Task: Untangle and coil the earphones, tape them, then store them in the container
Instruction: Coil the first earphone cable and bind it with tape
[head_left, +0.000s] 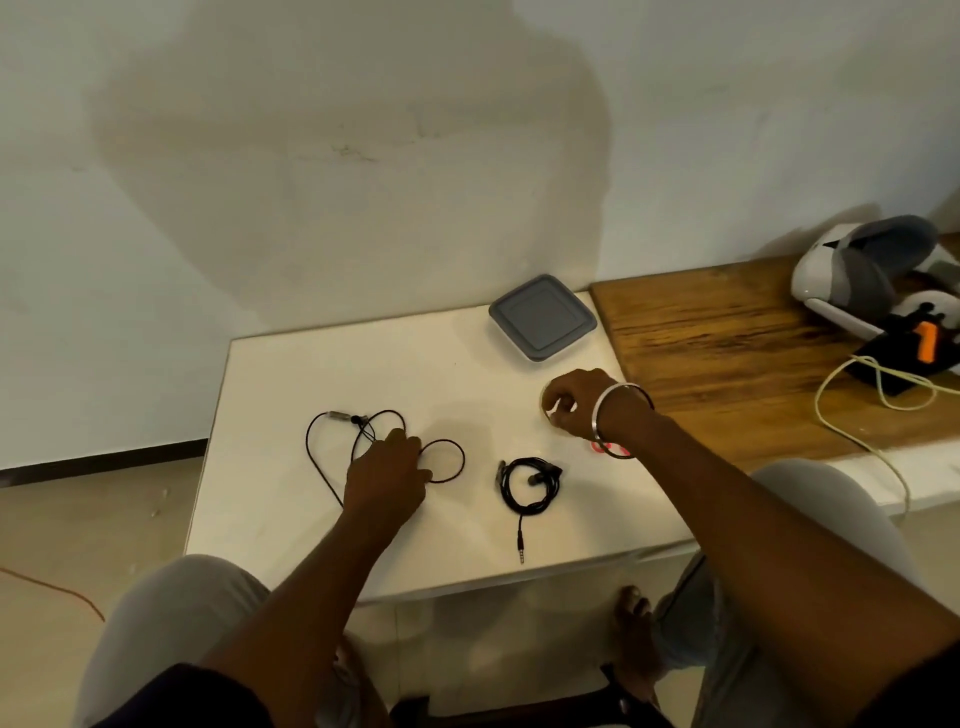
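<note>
White wall backs a white table (311, 374) that carries 2 sets of black earphones; the loose earphones (337, 414) sprawl in open loops at the left, and the left hand (387, 473) lies on their cable, fingers bent down over it; whether they pinch it cannot be told. The coiled earphones (532, 480) lie near the middle, plug trailing toward the near edge; the right hand (574, 405), a bangle (605, 397) on its wrist, is beyond them to the right, fingers curled round a small white thing (553, 410); the grey container (543, 318), lid on, sits at the far right corner.
</note>
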